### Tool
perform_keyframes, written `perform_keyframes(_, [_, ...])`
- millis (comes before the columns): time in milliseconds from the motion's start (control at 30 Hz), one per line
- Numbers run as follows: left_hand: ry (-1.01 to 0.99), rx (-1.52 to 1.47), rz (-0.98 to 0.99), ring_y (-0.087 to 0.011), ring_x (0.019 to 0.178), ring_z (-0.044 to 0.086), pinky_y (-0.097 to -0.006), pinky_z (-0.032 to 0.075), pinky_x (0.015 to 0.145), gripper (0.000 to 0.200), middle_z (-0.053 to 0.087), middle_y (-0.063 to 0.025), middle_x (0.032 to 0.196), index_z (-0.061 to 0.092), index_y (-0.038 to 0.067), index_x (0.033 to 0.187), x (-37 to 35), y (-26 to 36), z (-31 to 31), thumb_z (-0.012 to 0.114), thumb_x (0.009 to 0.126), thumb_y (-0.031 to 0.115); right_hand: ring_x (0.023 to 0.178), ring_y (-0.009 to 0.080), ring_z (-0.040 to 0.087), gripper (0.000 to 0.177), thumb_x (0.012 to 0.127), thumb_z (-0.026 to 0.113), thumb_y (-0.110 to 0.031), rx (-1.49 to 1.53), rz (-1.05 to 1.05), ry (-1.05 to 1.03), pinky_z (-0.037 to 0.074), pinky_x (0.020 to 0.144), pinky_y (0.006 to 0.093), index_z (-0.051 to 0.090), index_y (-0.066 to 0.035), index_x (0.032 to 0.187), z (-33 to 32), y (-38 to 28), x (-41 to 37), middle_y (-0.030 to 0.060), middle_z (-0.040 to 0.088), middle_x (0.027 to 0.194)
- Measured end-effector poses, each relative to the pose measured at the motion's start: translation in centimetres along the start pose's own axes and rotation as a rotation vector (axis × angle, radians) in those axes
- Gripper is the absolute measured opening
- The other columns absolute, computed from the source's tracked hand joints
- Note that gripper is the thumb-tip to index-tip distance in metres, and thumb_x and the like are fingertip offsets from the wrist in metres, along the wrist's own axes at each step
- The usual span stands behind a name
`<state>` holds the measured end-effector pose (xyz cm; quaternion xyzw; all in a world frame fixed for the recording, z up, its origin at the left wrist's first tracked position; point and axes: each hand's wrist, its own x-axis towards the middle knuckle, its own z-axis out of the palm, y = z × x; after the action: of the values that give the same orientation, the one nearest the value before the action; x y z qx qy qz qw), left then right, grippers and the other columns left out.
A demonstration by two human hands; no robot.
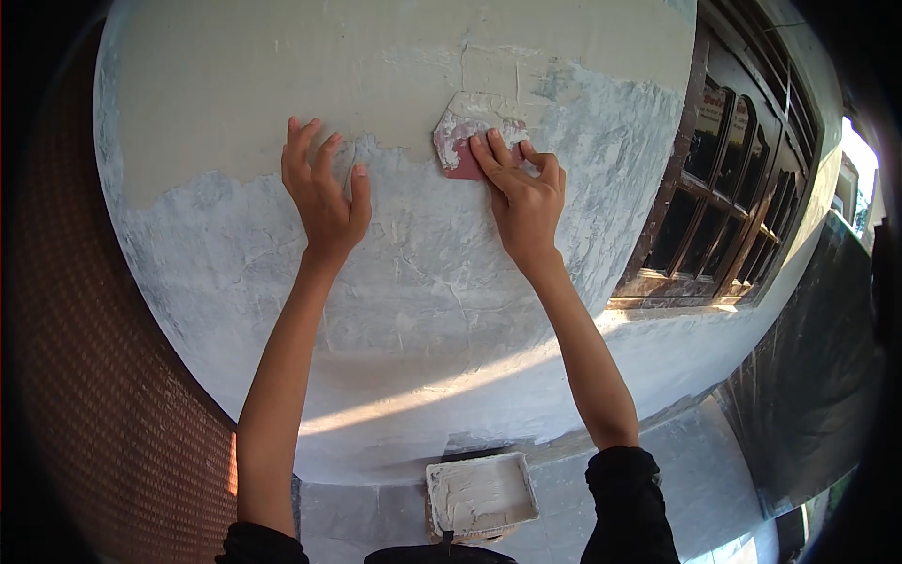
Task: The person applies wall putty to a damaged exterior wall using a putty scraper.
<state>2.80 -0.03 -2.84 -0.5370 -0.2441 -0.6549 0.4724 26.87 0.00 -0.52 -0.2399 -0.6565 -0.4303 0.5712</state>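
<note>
My right hand (528, 199) presses a flat reddish putty scraper (460, 158) against the wall, fingers laid over its face and thumb out of sight. Wet white putty smears the scraper, thickest along its upper edge. Nothing is in my left hand (324, 193), which is raised before the wall with its fingers spread and curved. The wall (404, 273) is patchy blue-grey from the hands downward. Above a ragged border, a smooth beige coat of putty (282, 75) covers it.
Below, a white tray (484, 493) of putty stands on the grey tiled floor (601, 489). A brown wooden window (723, 179) with glass panes is on the right, its sill jutting out. A woven brown panel (122, 376) runs along the left, and a dark sheet (799, 367) leans at right.
</note>
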Motion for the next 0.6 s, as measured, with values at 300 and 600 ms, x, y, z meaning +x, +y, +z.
perform_keyframes(300, [-0.004,-0.002,0.029,-0.0390,0.138,0.031,-0.0576,0.022,0.107,0.042,0.040,-0.0165,0.139,0.040,0.010,0.130,0.1,0.1,0.1,0.053,0.092,0.024,0.098,0.0233,0.061,0.047,0.072,0.070,-0.003,0.048,0.032,-0.102,0.044,0.087,0.0333,0.071,-0.023,0.115,-4.4,-1.6,-5.3,-0.0034,0.070,0.114])
perform_keyframes(600, [-0.035,0.065,-0.013,-0.0388,0.139,0.029,-0.0528,0.020,0.109,0.040,0.039,-0.0180,0.139,0.041,0.005,0.129,2.0,0.5,-0.1,0.052,0.093,0.019,0.065,0.0128,0.064,0.023,0.090,0.065,-0.012,0.657,0.566,0.287,0.051,0.064,0.0273,0.065,0.003,0.108,-4.5,0.3,6.2,0.0131,0.070,0.083])
